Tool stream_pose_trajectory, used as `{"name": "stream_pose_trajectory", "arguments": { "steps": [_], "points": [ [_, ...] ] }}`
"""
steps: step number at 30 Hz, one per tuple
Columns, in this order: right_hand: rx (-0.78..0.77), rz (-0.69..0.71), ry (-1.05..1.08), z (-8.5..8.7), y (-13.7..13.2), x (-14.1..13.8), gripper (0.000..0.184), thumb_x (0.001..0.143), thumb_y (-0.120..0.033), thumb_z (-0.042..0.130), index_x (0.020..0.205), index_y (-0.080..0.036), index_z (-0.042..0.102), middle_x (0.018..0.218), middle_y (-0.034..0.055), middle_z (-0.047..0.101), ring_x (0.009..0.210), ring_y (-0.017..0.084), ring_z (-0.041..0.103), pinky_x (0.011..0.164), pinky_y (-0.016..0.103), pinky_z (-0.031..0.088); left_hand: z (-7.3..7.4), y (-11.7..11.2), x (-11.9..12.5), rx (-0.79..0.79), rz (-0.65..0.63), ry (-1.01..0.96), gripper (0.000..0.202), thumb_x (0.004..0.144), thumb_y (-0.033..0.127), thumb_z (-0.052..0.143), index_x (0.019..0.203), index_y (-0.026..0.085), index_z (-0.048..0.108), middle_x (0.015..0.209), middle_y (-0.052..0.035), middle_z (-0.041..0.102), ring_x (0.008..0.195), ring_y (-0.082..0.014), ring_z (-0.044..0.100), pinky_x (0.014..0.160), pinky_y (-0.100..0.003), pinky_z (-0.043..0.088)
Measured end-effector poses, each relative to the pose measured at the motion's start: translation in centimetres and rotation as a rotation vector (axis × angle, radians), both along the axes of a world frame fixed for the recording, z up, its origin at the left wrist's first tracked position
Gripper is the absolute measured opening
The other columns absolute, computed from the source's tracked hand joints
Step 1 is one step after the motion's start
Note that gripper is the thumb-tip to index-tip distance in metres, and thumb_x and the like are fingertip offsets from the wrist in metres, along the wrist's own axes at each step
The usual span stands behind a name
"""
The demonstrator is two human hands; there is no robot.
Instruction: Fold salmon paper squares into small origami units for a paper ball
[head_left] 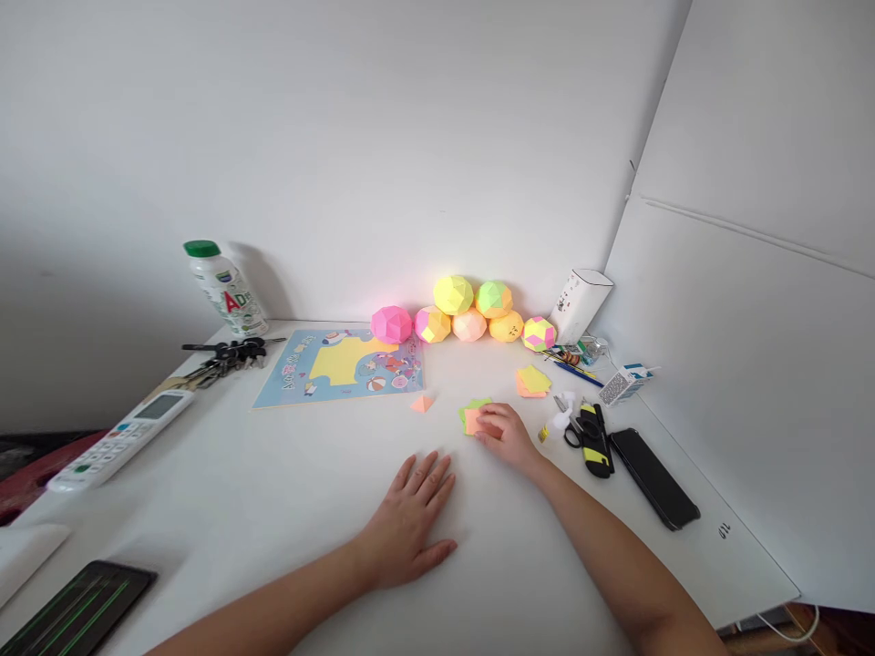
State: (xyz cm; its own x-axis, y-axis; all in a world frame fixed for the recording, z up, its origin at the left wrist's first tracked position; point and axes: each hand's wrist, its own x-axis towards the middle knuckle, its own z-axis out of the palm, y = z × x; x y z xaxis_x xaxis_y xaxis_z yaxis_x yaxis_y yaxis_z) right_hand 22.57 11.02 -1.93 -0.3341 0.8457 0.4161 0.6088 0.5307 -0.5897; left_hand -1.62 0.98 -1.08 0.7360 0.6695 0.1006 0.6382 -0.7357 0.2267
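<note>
My left hand (pixel 410 524) lies flat on the white table, fingers spread, holding nothing. Further forward and to the right, my right hand (pixel 507 435) has its fingers curled over the edge of a pink sticky note (pixel 471 421). Green sticky notes (pixel 478 403) show beneath and behind that one; the fingertips partly cover the stack. A small folded orange paper piece (pixel 422 404) sits left of the stack. Behind my right hand is a loose stack of yellow and orange sticky notes (pixel 533 380).
Faceted paper balls (pixel 453 296) are piled against the wall. At left are a blue printed sheet (pixel 342 392), a bottle (pixel 229 292), keys (pixel 236 357) and a remote (pixel 123 442). To the right lie scissors (pixel 574 435), a yellow-black cutter (pixel 596 446) and a black phone (pixel 654 478).
</note>
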Motion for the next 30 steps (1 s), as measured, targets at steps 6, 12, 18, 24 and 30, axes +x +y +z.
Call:
{"name": "stream_pose_trajectory", "arguments": {
  "steps": [6,12,18,24,30],
  "points": [
    [-0.005,0.005,-0.013,0.1,0.05,0.09,0.016,0.075,-0.026,0.066,0.089,-0.02,0.068,0.104,0.0095,0.062,0.102,0.024,0.055,0.091,0.042,0.044,0.03,0.01,-0.03,0.006,0.003,-0.013,0.069,0.087,0.056,0.033,0.144,0.021,0.016,0.151,-0.0087,0.016,0.137,-0.0333,0.011,0.109,-0.054,0.011],
    [0.001,0.002,-0.012,-0.09,0.06,0.13,0.014,0.076,-0.026,0.065,0.088,-0.02,0.069,0.104,0.0098,0.062,0.103,0.024,0.054,0.092,0.043,0.044,-0.01,0.05,0.04,-0.005,0.006,0.001,0.069,0.087,0.057,0.032,0.144,0.021,0.017,0.151,-0.0094,0.014,0.137,-0.034,0.01,0.109,-0.055,0.011],
    [0.028,0.012,0.006,-0.13,0.08,0.01,0.013,0.079,-0.026,0.061,0.088,-0.021,0.069,0.103,0.0095,0.062,0.1,0.023,0.056,0.089,0.042,0.046,-0.04,0.1,0.03,-0.013,0.004,0.013,0.07,0.087,0.058,0.031,0.144,0.02,0.017,0.151,-0.0105,0.013,0.138,-0.0342,0.008,0.108,-0.056,0.01],
    [0.027,0.012,-0.027,-0.03,0.18,0.06,0.015,0.075,-0.025,0.066,0.088,-0.02,0.069,0.103,0.0096,0.063,0.101,0.024,0.055,0.09,0.044,0.045,0.01,0.05,0.01,-0.019,0.008,0.023,0.07,0.087,0.058,0.03,0.144,0.021,0.017,0.152,-0.0101,0.012,0.138,-0.0338,0.007,0.109,-0.055,0.01],
    [0.027,0.008,-0.034,-0.16,0.13,0.08,0.014,0.076,-0.025,0.066,0.088,-0.02,0.069,0.104,0.0097,0.062,0.101,0.025,0.055,0.09,0.044,0.045,-0.17,0.11,-0.02,0.011,-0.003,0.014,0.069,0.087,0.056,0.031,0.144,0.019,0.017,0.151,-0.0108,0.013,0.137,-0.0346,0.008,0.108,-0.056,0.011]
  ]
}}
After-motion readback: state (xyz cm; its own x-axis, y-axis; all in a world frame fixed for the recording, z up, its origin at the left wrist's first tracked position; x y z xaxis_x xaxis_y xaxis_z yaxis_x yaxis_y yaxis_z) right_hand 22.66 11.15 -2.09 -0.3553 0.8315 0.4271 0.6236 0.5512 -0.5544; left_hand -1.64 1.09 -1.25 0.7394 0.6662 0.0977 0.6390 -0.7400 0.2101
